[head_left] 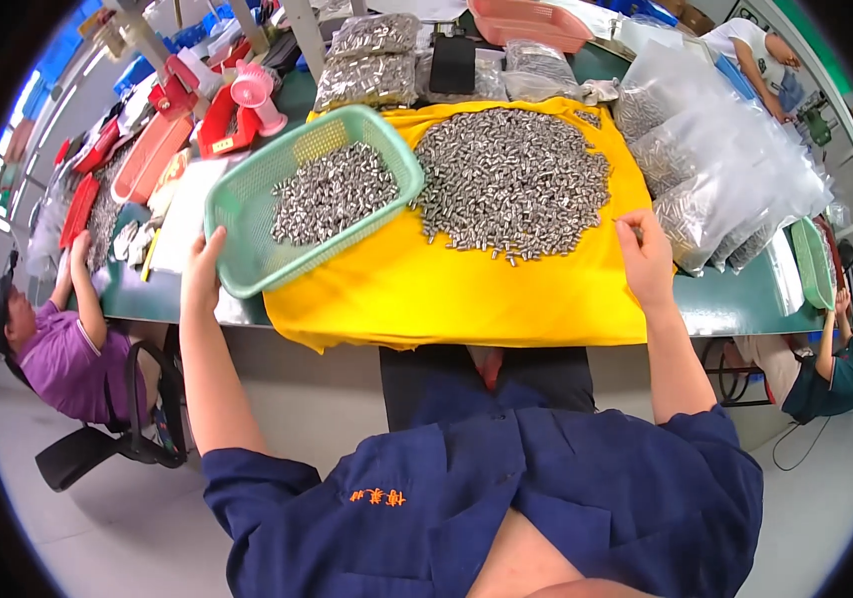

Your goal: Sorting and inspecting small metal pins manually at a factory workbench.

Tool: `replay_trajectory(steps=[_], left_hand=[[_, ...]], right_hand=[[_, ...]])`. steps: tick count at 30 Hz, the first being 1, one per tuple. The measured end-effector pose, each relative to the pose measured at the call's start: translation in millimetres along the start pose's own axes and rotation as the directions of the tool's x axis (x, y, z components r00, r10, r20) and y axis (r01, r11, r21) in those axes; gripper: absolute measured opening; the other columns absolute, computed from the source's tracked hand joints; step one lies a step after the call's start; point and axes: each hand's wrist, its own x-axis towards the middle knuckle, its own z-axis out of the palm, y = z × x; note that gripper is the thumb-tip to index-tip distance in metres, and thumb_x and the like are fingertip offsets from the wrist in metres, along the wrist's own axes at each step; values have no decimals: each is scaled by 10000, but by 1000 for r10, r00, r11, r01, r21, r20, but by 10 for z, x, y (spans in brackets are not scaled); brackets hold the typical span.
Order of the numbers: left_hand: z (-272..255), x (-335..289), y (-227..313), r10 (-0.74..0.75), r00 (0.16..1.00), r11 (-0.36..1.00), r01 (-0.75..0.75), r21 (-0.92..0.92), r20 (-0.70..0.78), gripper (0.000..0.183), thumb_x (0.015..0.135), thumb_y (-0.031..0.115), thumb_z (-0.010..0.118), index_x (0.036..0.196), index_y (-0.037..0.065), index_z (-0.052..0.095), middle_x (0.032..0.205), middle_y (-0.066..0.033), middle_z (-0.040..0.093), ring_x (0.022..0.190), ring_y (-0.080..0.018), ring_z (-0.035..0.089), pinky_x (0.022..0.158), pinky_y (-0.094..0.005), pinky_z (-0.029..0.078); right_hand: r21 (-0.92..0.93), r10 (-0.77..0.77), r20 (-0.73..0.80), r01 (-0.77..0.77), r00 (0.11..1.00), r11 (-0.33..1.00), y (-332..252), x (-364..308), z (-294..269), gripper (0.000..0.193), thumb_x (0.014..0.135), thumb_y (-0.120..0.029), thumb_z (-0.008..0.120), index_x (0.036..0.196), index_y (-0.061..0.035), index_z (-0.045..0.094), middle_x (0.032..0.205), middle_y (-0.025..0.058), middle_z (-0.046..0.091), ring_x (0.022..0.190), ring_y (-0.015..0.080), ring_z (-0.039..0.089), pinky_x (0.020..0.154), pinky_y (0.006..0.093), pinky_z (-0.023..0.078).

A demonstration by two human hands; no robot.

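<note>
My left hand [203,271] grips the near left rim of a light green plastic basket [247,271], thumb up on its edge. The basket is tilted and partly overlaps a yellow cloth [396,304]. Small shiny metal pins [337,191] lie in the basket. A wide pile of similar metal pins [511,179] is spread on the cloth just right of the basket. My right hand [649,261] is over the cloth's right edge, fingers curled closed beside the pile. Whatever its fingers may hold is hidden.
Clear bags of metal parts [715,159] crowd the right side, and more bags [371,62] line the back. A black phone-like object [453,65], a pink fan [257,98] and red bins [227,122] stand beyond. Co-workers sit left [72,349] and right [833,374].
</note>
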Motion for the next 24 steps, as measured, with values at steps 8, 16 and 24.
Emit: replay_trajectory(steps=[8, 16, 24], left_hand=[[106, -196, 132, -66, 996, 994, 60, -86, -63, 204, 783, 63, 573, 963, -6, 508, 880, -105, 582, 774, -191, 583, 689, -318, 487], [94, -315, 34, -149, 988, 978, 153, -144, 36, 302, 802, 83, 546, 1061, -40, 451, 977, -136, 550, 864, -232, 569, 748, -369, 476], [352, -585, 334, -323, 943, 924, 333, -187, 79, 447, 755, 242, 506, 1159, 76, 410, 1100, -109, 495, 986, -266, 501, 791, -446, 416]], right_hand=[[127, 173, 7, -173, 985, 977, 150, -122, -20, 64, 851, -76, 494, 865, -14, 491, 722, -13, 473, 639, 41, 401, 583, 184, 353], [277, 187, 81, -203, 979, 939, 150, -196, 201, 67, 833, -81, 520, 851, -18, 506, 703, -5, 496, 626, 46, 427, 553, 194, 364], [403, 188, 97, -211, 977, 890, 135, -359, 176, 55, 844, -78, 503, 837, -23, 500, 680, -42, 450, 606, 27, 373, 543, 171, 327]])
